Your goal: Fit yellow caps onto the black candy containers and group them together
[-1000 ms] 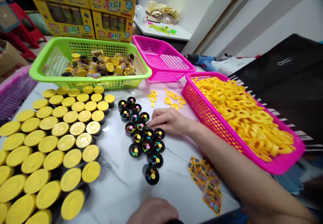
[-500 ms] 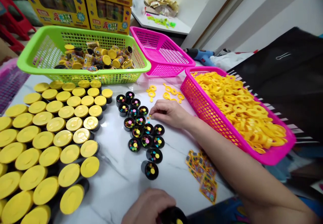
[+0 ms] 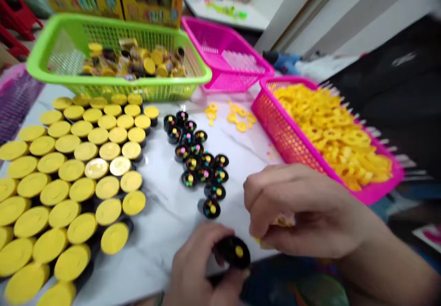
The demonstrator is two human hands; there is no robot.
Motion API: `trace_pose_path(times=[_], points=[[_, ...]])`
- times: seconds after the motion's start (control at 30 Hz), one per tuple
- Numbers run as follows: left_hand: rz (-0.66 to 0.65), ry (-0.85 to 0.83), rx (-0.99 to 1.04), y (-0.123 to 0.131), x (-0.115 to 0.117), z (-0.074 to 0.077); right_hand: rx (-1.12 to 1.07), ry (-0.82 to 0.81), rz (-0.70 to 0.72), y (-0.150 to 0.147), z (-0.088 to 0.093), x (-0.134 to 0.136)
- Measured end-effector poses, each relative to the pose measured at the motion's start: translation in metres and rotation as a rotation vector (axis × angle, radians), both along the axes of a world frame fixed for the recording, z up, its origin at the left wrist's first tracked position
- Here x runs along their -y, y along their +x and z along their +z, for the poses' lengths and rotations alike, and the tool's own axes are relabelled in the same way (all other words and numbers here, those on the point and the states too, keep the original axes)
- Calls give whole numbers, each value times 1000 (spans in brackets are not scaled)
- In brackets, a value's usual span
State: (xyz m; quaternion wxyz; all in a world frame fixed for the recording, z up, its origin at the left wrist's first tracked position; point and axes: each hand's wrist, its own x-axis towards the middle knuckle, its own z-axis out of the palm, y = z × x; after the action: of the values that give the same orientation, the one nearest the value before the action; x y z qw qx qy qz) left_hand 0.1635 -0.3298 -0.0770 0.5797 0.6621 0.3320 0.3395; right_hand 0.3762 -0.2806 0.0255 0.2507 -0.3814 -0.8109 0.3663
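At the table's front edge, my left hand (image 3: 195,262) grips a small black cup (image 3: 231,254), tilted so that its open top and a yellow spot inside show. To its right, my right hand (image 3: 292,209) is closed, thumb against the curled fingers. A patch of printed card (image 3: 284,219) shows between those fingers, and a bit of yellow is at the fingertips; whether the hand grips either I cannot tell. Ahead of my left hand, several black cups (image 3: 206,174) holding small coloured pieces stand in a cluster.
Rows of yellow-lidded black cups (image 3: 82,189) fill the left side. Behind them stands a green basket (image 3: 138,83) of small containers. A pink basket (image 3: 285,136) of yellow ring pieces (image 3: 330,136) is at right, another pink basket (image 3: 227,85) at the back. Loose yellow rings (image 3: 241,126) lie between.
My right hand has drawn back from beside the cup cluster to the front, over where the printed cards lay. My left hand has raised the black cup further into view. The camera view has shifted.
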Motion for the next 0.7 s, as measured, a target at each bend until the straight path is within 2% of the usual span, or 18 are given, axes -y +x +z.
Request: trace_pose_path(times=[0.07, 0.2, 0.3, 0.4, 0.47, 0.57, 0.6, 0.63, 0.7], points=[[-42, -25, 9, -2, -3, 5, 83, -46, 98, -9, 3, 14], [-57, -48, -18, -4, -5, 8, 194, -4, 73, -17, -9, 26], [-29, -15, -3, -4, -3, 8, 225, 58, 94, -18, -10, 29], [-26, 43, 22, -3, -4, 3, 157, 69, 113, -10, -7, 21], [-46, 86, 30, -3, -4, -2, 83, 106, -35, 1, -12, 5], [-24, 101, 35, -1, -2, -5, 59, 217, -477, 18, -35, -34], [-6, 95, 34, -1, -1, -6, 75, 226, -565, 23, -46, -48], [10, 89, 29, -1, 0, -6, 97, 208, -610, 26, -57, -61], [20, 79, 13, 0, 3, -6, 156, 175, -605, 29, -78, -82]])
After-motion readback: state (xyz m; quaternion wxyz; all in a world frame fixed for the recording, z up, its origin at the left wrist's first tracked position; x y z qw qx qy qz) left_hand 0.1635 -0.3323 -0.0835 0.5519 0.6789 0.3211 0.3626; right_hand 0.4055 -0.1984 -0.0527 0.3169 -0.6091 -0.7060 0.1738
